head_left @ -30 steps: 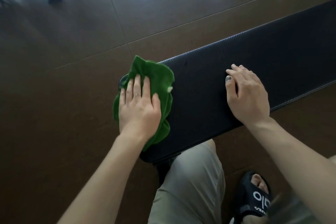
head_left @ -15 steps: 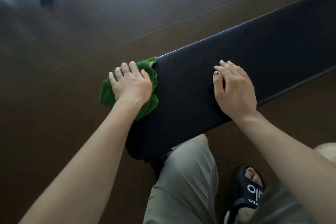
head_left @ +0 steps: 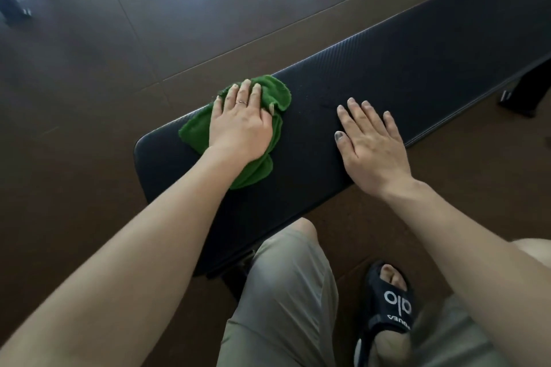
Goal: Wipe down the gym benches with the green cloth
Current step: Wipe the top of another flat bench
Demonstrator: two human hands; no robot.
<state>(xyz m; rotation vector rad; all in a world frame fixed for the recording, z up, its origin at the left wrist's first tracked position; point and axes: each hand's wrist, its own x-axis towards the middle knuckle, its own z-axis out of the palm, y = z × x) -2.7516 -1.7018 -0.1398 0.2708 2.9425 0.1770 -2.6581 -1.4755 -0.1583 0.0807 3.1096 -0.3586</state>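
Observation:
A long black padded gym bench (head_left: 417,68) runs from the lower middle up to the right edge. The crumpled green cloth (head_left: 271,92) lies on the pad near its left end. My left hand (head_left: 241,125) presses flat on the cloth, fingers spread over it, a ring on one finger. My right hand (head_left: 372,146) rests flat and bare on the pad to the right of the cloth, fingers apart, holding nothing.
Dark brown floor tiles surround the bench. My bent knee in grey trousers (head_left: 283,292) is against the bench's near side, and my foot in a black sandal (head_left: 390,301) stands beside it. A bench leg (head_left: 524,89) shows at far right; dark equipment (head_left: 12,0) at top left.
My left hand has slid the cloth from the bench's left end edge inward onto the pad, toward the right. My right hand has stayed flat on the pad, fingers now more spread.

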